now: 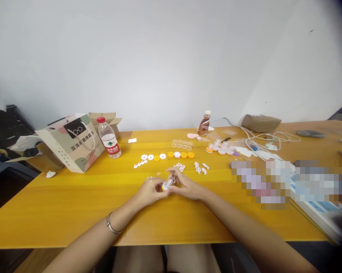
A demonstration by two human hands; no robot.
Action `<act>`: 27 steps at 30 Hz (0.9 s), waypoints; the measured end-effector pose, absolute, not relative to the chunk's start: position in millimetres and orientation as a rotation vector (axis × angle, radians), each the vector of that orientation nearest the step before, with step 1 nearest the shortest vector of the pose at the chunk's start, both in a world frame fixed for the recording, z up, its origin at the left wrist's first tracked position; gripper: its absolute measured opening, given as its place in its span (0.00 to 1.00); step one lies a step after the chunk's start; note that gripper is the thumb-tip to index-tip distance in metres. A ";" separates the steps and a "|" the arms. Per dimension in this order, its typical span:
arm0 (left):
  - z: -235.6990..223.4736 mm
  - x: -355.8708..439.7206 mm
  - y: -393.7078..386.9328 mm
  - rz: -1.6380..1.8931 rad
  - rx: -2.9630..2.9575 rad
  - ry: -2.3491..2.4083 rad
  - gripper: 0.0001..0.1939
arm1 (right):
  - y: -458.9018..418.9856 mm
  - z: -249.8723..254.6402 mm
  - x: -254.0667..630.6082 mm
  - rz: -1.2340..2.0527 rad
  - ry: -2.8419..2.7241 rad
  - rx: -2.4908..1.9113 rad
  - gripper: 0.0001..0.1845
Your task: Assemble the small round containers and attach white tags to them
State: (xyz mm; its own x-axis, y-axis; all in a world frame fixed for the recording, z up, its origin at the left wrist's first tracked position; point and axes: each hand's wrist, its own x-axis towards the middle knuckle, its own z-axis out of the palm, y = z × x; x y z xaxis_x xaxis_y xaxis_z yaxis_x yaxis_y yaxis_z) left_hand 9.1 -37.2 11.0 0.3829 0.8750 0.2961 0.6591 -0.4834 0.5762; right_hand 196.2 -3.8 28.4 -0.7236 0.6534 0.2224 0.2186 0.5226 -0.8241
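Observation:
Above the middle of the table [74, 212], my two hands meet around a small capsule-like piece [166, 185] with an orange-and-white base and a clear upper part. My left hand [150, 191] pinches its base. Fingers of my right hand [188, 186] close on the clear end, which looks like a transparent cap; whether it is seated cannot be made out. Just beyond lie white and yellow discs [156, 157] in a row, small white knobs [139, 164], clear cups [182, 144] and white cut-out pieces [198, 168]. Several clear-topped pieces [221, 148] with orange or white bases are grouped farther right.
On the left stand a paper bag [80, 148], a water bottle [110, 142] and a cardboard box [114, 123]. A brown drink bottle [204, 124] is at the back. White cables [262, 138] and a brown package [261, 123] lie right, near a blurred patch.

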 end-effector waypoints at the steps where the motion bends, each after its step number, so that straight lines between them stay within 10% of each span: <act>1: 10.1 9.3 -37.2 0.817 2.307 1.335 0.14 | -3.4 27.3 195.7 1.149 -2.243 -0.750 0.18; 27: 10.7 10.4 -40.3 0.750 2.381 1.253 0.09 | -4.0 24.8 196.2 1.118 -2.263 -0.737 0.16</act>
State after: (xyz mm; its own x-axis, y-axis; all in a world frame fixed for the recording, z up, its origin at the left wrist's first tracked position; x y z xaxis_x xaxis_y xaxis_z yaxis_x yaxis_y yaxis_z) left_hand 10.4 -40.3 10.7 0.4697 0.8336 0.2909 0.6503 -0.5495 0.5246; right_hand 196.2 -4.0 24.8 -0.7250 0.6595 0.1987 0.2430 0.5148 -0.8222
